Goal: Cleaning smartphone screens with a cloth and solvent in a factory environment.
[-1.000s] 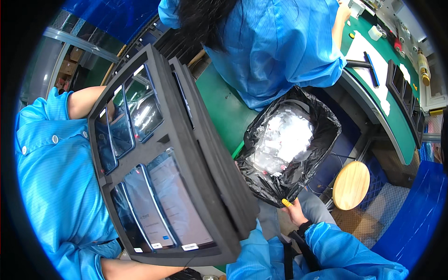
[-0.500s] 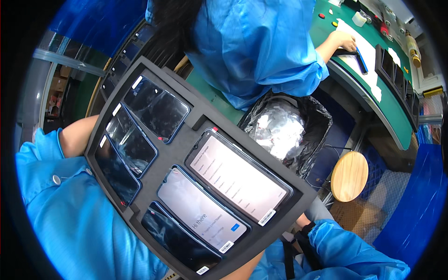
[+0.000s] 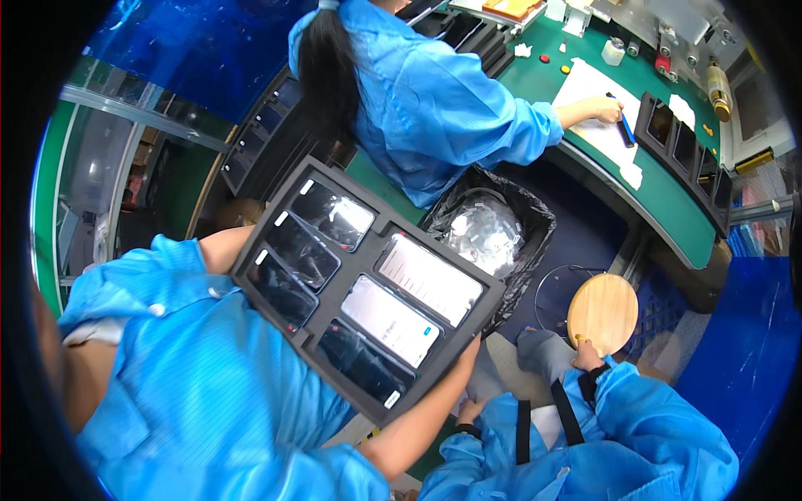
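My right hand (image 3: 589, 356) is at the near edge of a round wooden stool seat (image 3: 605, 313), its fingers closed on the rim. My left hand (image 3: 471, 410) is low in front of my body, close to a co-worker's forearm; its fingers are too small and partly hidden to read. Both my wrists wear black bands. Just beyond my left hand, a co-worker's hands hold a tilted dark foam tray (image 3: 359, 260) of several smartphones. Two have lit screens, including one phone (image 3: 393, 321); the others are dark, like the phone (image 3: 366, 361) at the near corner.
A black-bagged bin (image 3: 484, 234) full of clear plastic scraps stands beyond the tray. Another co-worker (image 3: 443, 100) in blue holds a blue pen-like tool at a green bench (image 3: 668, 200). More phones in a dark tray (image 3: 681, 150) line the bench. A blue sheet (image 3: 752, 351) hangs at right.
My right hand has come forward onto the stool's rim. My left hand has come into view. The co-worker's phone tray now looks smaller and farther off, with more of the bench showing.
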A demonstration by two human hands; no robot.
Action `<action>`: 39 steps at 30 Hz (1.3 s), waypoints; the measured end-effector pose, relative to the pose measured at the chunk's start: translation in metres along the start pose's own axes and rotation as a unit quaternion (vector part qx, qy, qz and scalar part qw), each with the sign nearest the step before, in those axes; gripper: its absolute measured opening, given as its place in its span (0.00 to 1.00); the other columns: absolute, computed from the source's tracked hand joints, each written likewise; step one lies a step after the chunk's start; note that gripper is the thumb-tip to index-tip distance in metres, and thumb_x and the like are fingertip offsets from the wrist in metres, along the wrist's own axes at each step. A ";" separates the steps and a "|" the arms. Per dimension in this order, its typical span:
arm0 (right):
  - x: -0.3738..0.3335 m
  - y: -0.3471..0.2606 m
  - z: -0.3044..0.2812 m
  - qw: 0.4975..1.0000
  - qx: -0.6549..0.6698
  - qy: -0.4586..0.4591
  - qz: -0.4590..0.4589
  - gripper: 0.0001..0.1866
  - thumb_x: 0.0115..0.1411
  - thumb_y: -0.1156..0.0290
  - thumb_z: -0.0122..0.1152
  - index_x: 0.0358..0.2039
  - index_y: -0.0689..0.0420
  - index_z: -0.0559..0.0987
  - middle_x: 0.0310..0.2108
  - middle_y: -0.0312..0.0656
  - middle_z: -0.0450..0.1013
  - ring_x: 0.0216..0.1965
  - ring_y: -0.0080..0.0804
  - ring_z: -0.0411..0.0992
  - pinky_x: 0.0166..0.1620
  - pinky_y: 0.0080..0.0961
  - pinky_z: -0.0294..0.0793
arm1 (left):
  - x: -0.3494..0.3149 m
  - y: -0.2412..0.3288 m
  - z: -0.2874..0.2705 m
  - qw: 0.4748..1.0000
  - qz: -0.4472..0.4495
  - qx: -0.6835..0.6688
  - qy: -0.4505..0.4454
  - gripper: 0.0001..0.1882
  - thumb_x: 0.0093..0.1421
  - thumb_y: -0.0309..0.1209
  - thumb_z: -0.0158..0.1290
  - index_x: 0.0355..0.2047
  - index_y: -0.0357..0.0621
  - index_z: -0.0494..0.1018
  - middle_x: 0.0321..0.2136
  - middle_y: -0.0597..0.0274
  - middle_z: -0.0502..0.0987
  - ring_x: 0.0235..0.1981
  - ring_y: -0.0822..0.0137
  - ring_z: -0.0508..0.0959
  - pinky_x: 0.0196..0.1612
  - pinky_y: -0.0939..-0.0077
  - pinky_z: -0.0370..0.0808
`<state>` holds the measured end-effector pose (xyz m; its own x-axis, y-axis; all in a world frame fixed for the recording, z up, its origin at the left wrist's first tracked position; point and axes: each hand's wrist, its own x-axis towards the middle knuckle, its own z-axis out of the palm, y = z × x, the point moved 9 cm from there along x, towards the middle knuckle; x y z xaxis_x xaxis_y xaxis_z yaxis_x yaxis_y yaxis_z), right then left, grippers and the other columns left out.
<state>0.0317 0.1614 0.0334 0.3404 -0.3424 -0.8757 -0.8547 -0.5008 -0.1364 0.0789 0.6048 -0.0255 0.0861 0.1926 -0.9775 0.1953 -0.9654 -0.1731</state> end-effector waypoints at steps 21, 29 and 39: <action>-0.281 -0.222 -0.051 0.973 0.131 -0.113 -0.154 0.39 0.38 0.78 0.64 0.56 0.57 0.65 0.29 0.39 0.69 0.32 0.32 0.70 0.34 0.28 0.70 | -0.315 -0.056 -0.078 0.956 0.273 0.003 -0.109 0.26 0.57 0.47 0.48 0.49 0.42 0.71 0.50 0.45 0.71 0.54 0.48 0.69 0.54 0.59 0.65; -0.275 -0.216 -0.092 0.968 0.222 -0.111 0.022 0.25 0.48 0.74 0.63 0.49 0.63 0.70 0.33 0.47 0.74 0.30 0.33 0.74 0.32 0.26 0.74 | -0.344 -0.074 -0.113 0.948 0.309 -0.019 -0.067 0.25 0.58 0.45 0.47 0.50 0.41 0.70 0.52 0.46 0.70 0.56 0.50 0.67 0.56 0.60 0.63; -0.144 -0.201 -0.227 0.891 0.443 -0.101 0.020 0.20 0.61 0.73 0.35 0.51 0.62 0.70 0.42 0.51 0.74 0.36 0.40 0.78 0.40 0.29 0.81 | -0.345 0.011 -0.163 0.943 0.303 -0.133 0.031 0.24 0.60 0.43 0.46 0.52 0.41 0.68 0.54 0.47 0.68 0.58 0.52 0.64 0.58 0.60 0.61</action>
<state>0.2436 0.1310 0.2918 0.3019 -0.1510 -0.9413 -0.8686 0.3633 -0.3369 0.2106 0.5563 0.3294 0.3167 -0.3630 -0.8763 0.3289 -0.8245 0.4604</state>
